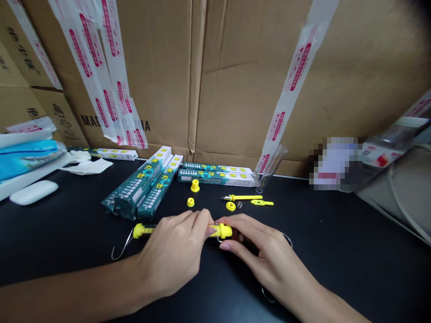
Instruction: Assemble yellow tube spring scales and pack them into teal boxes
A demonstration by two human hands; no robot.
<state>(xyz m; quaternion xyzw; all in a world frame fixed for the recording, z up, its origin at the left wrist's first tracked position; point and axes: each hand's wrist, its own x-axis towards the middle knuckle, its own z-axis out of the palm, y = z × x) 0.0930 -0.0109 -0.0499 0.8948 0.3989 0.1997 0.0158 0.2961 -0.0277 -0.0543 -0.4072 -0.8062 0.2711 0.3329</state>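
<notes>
My left hand is wrapped round the clear tube of a spring scale with yellow fittings, lying crosswise above the black table. From its left end a metal hook hangs out. My right hand has thumb and index finger closed about the yellow cap at the right end; its other fingers and what is under the palm are mostly hidden. Curved wire shows behind that hand, and a wire loop below it. Beyond lie a yellow rod, a yellow ring and a small spring.
Green-and-white boxes stand behind my left hand, with more boxes by the cardboard wall. Yellow caps and a flat yellow piece lie nearby. A clear tube leans there. A white case is at left.
</notes>
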